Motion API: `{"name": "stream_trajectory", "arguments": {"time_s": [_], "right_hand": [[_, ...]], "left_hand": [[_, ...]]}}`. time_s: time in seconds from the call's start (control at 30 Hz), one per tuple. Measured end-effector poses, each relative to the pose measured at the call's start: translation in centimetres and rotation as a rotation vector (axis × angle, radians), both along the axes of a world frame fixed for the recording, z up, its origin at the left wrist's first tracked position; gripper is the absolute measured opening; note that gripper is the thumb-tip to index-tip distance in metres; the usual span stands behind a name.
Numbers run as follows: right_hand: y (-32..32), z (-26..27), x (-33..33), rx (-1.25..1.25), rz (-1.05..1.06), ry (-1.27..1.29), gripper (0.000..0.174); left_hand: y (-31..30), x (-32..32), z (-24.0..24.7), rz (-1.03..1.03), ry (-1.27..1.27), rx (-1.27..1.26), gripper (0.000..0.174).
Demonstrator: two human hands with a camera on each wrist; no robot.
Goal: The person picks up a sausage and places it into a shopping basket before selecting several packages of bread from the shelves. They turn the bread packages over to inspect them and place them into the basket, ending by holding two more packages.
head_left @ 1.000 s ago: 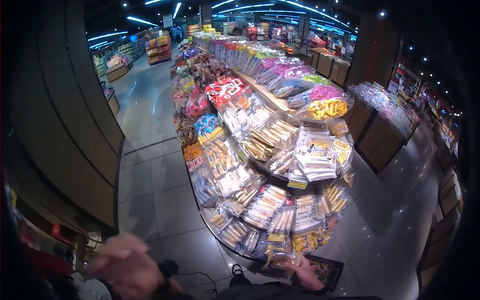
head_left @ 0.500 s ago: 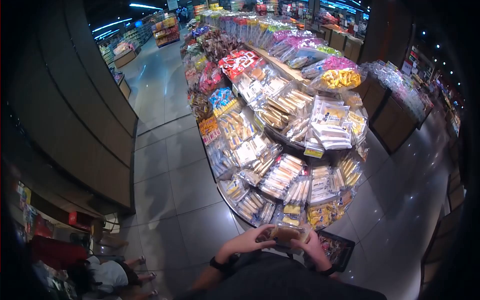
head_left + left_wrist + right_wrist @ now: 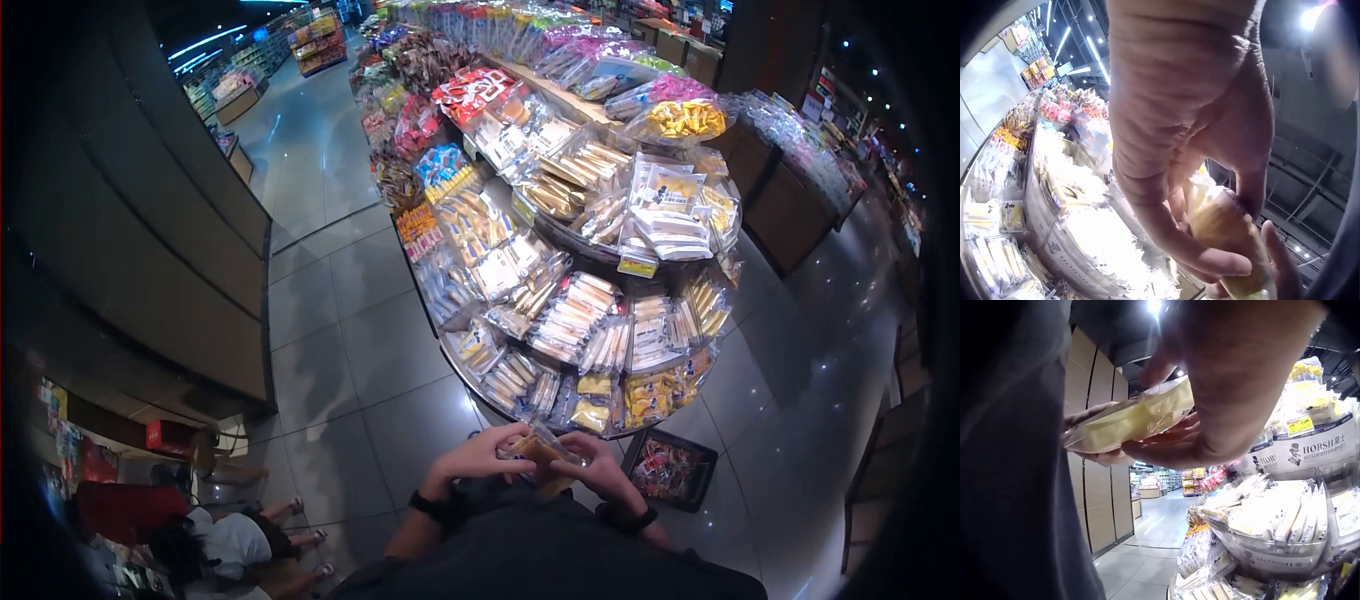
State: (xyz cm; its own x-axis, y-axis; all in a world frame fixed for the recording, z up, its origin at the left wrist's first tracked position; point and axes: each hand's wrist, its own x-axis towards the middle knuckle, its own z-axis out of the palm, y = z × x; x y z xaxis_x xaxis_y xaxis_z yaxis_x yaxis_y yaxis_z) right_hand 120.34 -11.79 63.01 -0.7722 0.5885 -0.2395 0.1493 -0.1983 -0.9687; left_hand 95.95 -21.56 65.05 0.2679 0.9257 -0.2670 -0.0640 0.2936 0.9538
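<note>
A bread in a clear plastic wrapper (image 3: 540, 448) is between both hands, close in front of the person's dark top. My left hand (image 3: 474, 458) grips its left end, with fingers bent around it in the left wrist view. At the other end, my right hand (image 3: 600, 470) pinches the wrapper between thumb and fingers. The right wrist view shows the bread (image 3: 1138, 423) pale yellow through the film. Just beyond the hands are yellow packets (image 3: 592, 412) at the rounded front of a snack display (image 3: 462, 378).
A black basket (image 3: 712, 468) holding colourful packets stands on the floor to the right. Several wrapped breads (image 3: 572, 318) fill the display's lower bins. A brown panelled wall (image 3: 160, 250) runs along the left. Another person (image 3: 232, 542) is at the lower left, near a red item (image 3: 130, 512).
My left hand came from the far left to the bread, which my right hand was holding alone. Both hands now hold it, turned to a different angle. The head view has tilted downward.
</note>
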Motion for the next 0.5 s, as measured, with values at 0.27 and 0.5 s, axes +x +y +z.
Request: {"name": "stream_trajectory", "arguments": {"time_s": [0.27,0.5], "right_hand": [[3.2,2.9,-14.3,0.191,0.168,-0.210,0.050],[16.5,6.3,-36.1,1.018,-0.315,-0.201,0.037]], "left_hand": [[1.3,-13.0,-4.8,0.037,-0.082,0.118,0.044],[-0.7,-34.0,-12.8,0.615,-0.077,0.020,0.038]]}}
